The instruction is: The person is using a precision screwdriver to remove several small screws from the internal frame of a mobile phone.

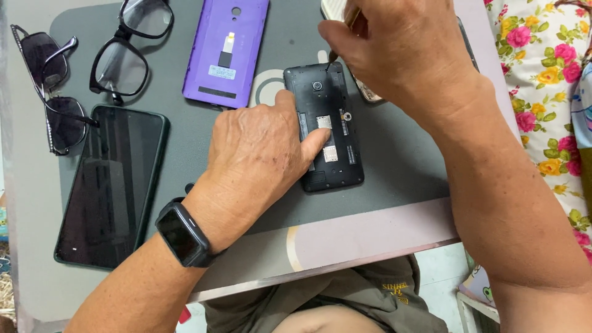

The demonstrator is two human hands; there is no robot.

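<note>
A black phone (333, 92) with its back cover off lies on the grey mat (394, 154), its inner frame and card slots showing. My left hand (256, 154) rests flat on it, fingers pressing its left side and middle. My right hand (401, 52) is closed around a thin tool (350, 17) whose tip meets the phone's top right corner. The removed purple back cover (227, 49) lies inside up just left of the phone. A dark watch (183, 234) is on my left wrist.
A large dark phone (111, 185) lies screen up at the left. Black-framed glasses (126, 49) and dark sunglasses (49, 86) sit at the upper left. Another object (369, 92) peeks from under my right hand. The table's front edge (345, 259) runs near my lap; floral cloth (542, 74) lies right.
</note>
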